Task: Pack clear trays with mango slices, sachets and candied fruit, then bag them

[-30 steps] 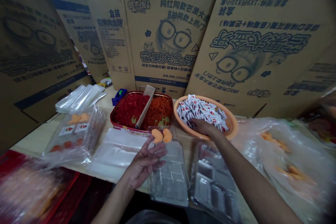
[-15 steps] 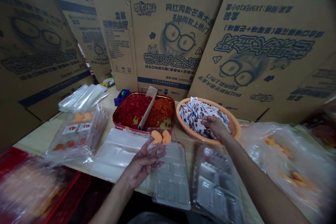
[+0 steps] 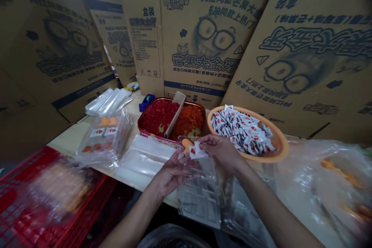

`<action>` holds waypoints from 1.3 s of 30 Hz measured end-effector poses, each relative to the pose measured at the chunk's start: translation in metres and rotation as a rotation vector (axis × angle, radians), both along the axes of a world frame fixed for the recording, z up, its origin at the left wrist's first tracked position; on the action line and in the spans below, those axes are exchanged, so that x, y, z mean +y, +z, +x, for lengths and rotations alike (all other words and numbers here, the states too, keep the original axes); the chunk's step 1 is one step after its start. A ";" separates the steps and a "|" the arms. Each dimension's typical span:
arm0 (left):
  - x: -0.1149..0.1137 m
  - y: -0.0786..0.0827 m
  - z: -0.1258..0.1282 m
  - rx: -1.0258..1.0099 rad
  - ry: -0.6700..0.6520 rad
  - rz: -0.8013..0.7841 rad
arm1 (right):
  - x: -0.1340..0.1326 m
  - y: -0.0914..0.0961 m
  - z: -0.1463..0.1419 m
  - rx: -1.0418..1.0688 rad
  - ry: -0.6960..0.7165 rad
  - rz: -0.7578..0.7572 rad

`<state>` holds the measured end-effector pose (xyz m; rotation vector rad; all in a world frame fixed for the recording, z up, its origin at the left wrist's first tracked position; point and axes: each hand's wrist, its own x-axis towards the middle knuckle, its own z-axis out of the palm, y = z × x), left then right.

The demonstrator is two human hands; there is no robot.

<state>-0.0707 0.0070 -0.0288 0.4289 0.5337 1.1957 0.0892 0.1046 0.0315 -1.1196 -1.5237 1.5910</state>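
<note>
My left hand (image 3: 168,176) is closed on the left edge of a clear plastic compartment tray (image 3: 200,201). An orange candy piece (image 3: 187,144) lies at the tray's far end. My right hand (image 3: 219,150) pinches small white sachets (image 3: 198,150) with red print, just over the tray's upper compartments and close to the left fingertips. Whether the sachets rest on the plastic, I cannot tell. Behind the right hand stands an orange basket (image 3: 280,149) heaped with more such sachets (image 3: 244,130).
A red-rimmed tin (image 3: 139,126) holds red and orange pieces, split by a cardboard strip (image 3: 176,114). Filled clear packs (image 3: 100,135) and flat plastic bags (image 3: 145,155) lie left. More clear trays (image 3: 247,205) and a bag of orange pieces (image 3: 343,172) lie right. A red crate (image 3: 29,162) stands lower left.
My right hand has moved left from the sachet basket to the tray, bringing sachets with it. My left hand still holds the tray. The view has shifted somewhat to the left.
</note>
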 end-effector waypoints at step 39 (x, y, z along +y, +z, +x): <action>-0.034 0.014 -0.061 -0.010 0.523 0.002 | -0.020 -0.012 -0.085 -0.465 -0.160 0.901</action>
